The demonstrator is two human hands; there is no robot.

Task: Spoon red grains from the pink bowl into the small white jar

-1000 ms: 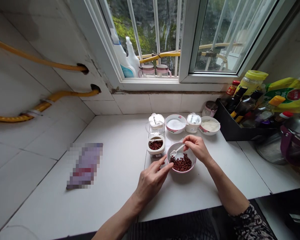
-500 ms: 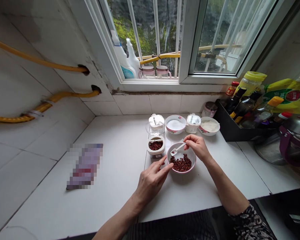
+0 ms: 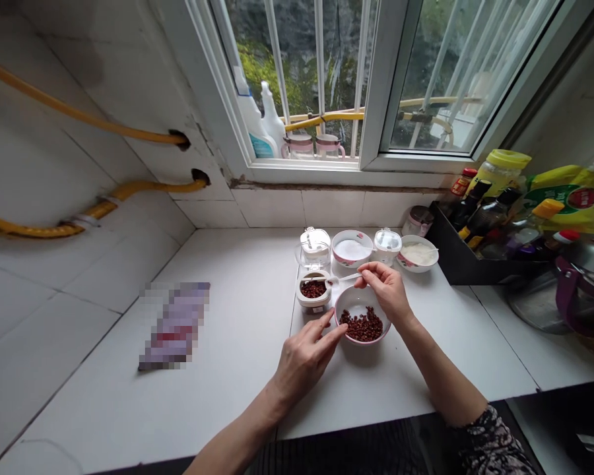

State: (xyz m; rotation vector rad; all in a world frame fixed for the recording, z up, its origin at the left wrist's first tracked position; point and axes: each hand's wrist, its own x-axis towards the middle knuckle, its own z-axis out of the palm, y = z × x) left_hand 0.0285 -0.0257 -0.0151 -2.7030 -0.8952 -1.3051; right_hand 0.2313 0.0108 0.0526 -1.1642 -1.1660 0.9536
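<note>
My right hand (image 3: 387, 290) pinches the handle of a small white spoon (image 3: 345, 278), whose scoop is beside the rim of an open jar (image 3: 313, 301) of dark red peppercorns. A few grains seem to lie in the scoop. Below the spoon stands a pink-rimmed bowl (image 3: 357, 300), partly filled with peppercorns (image 3: 365, 328). My left hand (image 3: 304, 356) is at the bowl's left edge, thumb and fingers apart, with fingertips touching the rim.
Behind the bowl are a bowl of white grains (image 3: 351, 249), two lidded jars (image 3: 315, 245) (image 3: 387, 244) and another bowl (image 3: 418, 254). A black box (image 3: 460, 264) of bottles stands right. A blurred purple packet (image 3: 175, 326) lies left.
My right hand has lifted the spoon from over the bowl and moved it up and left to the open jar's rim. The camera view has shifted slightly. My left hand keeps its place at the bowl.
</note>
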